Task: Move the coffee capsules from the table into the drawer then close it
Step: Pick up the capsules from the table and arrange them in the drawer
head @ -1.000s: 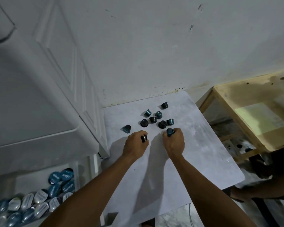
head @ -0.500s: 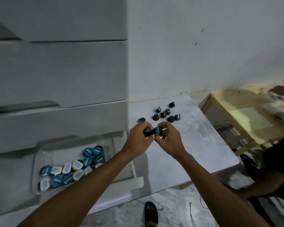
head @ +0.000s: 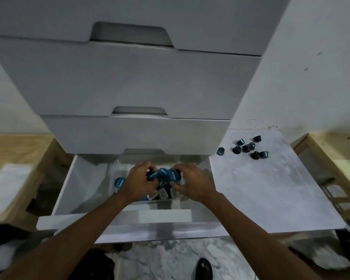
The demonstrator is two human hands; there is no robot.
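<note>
Coffee capsules (head: 163, 174) with blue lids are bunched between the two hands at the middle of the frame, just above the open drawer (head: 66, 190). The left hand (head: 140, 181) has its fingers curled round one of them, and the right hand (head: 193, 183) has its thumb and fingers curled on another. Motion blur hides exactly how many each hand holds. Beneath the hands, inside the drawer, lie stored capsules (head: 120, 181), one blue lid showing left of the left wrist and pale lids showing between the wrists. The drawer is the lowest of a white chest of drawers (head: 129, 77) that fills the upper middle of the frame, and it is pulled out toward the bottom edge. To the right of the drawer stands a white table (head: 261, 195), and near its far edge, at the right middle of the frame, sit the loose capsules (head: 247, 148), clustered together with one a little apart to their left. Wooden shelving (head: 319, 146) borders the table at the far right. A dark shoe (head: 204, 268) rests on the marbled floor (head: 170, 257) at the bottom.
</note>
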